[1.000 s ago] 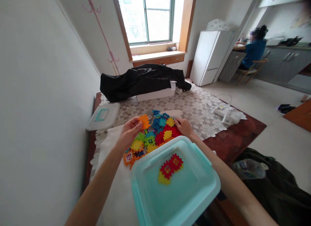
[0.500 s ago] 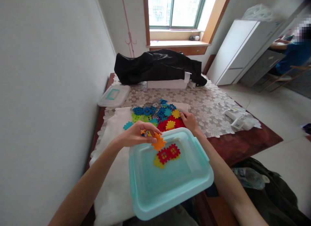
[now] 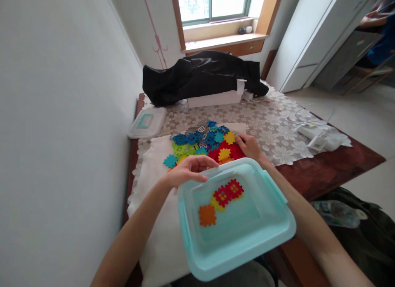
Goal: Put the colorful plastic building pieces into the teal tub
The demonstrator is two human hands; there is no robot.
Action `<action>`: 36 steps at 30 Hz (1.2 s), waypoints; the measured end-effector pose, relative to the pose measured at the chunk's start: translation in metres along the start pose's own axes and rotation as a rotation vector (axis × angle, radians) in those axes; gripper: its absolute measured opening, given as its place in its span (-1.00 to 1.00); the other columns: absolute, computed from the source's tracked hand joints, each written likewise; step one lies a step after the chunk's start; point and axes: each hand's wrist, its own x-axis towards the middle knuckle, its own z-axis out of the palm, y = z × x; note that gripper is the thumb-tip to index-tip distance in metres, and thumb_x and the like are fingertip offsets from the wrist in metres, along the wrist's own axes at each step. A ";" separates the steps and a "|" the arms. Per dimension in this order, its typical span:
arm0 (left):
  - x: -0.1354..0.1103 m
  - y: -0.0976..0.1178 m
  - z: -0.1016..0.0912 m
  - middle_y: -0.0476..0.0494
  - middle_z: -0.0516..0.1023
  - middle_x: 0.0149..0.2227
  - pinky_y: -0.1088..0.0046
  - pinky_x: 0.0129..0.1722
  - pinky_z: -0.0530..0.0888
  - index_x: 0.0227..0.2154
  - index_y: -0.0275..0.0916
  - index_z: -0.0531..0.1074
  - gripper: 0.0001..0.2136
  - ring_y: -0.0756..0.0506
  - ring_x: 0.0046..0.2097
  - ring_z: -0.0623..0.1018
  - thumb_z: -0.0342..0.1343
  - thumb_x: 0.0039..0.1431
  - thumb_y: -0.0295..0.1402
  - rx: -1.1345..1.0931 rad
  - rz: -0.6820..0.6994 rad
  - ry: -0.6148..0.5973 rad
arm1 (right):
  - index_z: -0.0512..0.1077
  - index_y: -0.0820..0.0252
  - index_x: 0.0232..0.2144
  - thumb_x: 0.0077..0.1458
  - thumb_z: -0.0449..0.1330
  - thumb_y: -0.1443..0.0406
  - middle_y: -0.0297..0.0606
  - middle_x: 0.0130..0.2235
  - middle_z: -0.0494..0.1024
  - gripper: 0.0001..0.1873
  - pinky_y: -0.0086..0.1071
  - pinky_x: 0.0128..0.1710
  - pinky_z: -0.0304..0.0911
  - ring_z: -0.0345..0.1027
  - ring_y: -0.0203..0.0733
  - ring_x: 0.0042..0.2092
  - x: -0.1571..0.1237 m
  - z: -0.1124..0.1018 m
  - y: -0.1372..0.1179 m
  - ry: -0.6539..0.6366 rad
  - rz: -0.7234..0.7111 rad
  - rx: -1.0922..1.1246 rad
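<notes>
A light-teal plastic bin is tilted in front of me. Inside lie an orange square building piece, red window pieces and a yellow piece partly beneath them. My left hand hovers at the bin's upper left rim, thumb and fingers apart, holding nothing. Beyond the bin, my right hand is at the right edge of the pile, fingers curled beside a yellow toothed piece and red pieces. What its fingertips hold, if anything, is hidden.
Blue pieces and green pieces are heaped on a white cloth. A clear lid lies at the table's left edge. Black fabric covers a white box behind. A white device with a cable lies right.
My left hand has let go of the orange piece, which now lies in the bin. The view has shifted, and the bin appears farther right. My right hand stays at the pile.
</notes>
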 end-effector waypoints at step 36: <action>0.026 -0.057 -0.050 -0.14 0.71 -0.09 0.07 0.29 0.31 -0.16 -0.14 0.63 -0.82 -0.22 -0.02 0.62 0.21 0.27 -0.24 1.153 0.147 0.781 | 0.16 0.11 -0.56 0.37 -0.05 -0.20 -0.34 -0.56 0.26 -0.35 -0.30 -0.42 -0.06 0.03 -0.27 -0.47 0.012 0.017 -0.038 -0.156 -0.144 -0.017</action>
